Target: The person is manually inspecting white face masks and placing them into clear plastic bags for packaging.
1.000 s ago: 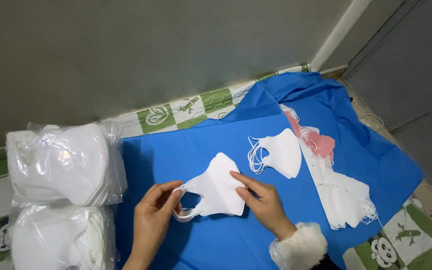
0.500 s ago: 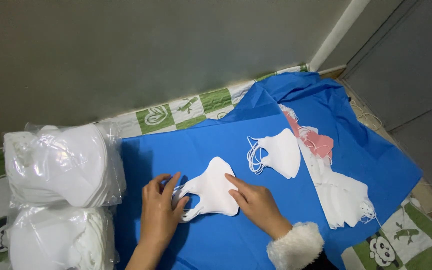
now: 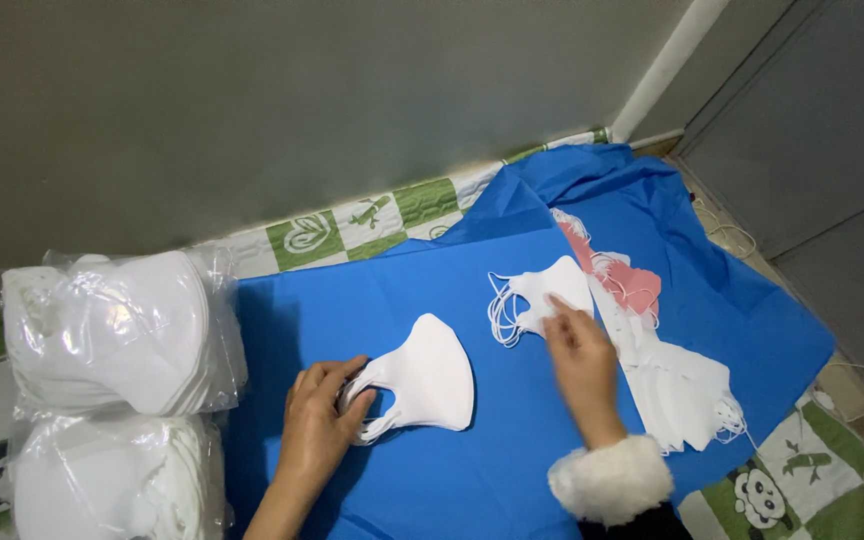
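A: Where the blue sheet (image 3: 512,470) covers the floor, what is the left hand (image 3: 317,425) doing?

B: It lies on the sheet with its fingers curled round the ear loops of a white mask (image 3: 430,378). The mask lies flat, its loop end under those fingers, its rounded end pointing to the right.

A: And the right hand (image 3: 580,358)?

B: It is flat and loosely spread, holding nothing. Its fingertips press on a second mask (image 3: 547,292), which lies farther back on the sheet with its loops (image 3: 502,318) splayed out to the left. The wrist has a fluffy white cuff (image 3: 612,478).

A: Are the two masks touching?

B: No, they lie apart, with bare blue between them.

A: What else is around?

B: Just right of the right hand runs a row of overlapping masks (image 3: 682,385), white ones near the person and pink ones (image 3: 632,285) at the far end. At the left edge stand two clear bags of white masks (image 3: 117,330), one in front of the other. Under the sheet shows a green and white mat (image 3: 352,225), with a grey wall (image 3: 252,100) behind.
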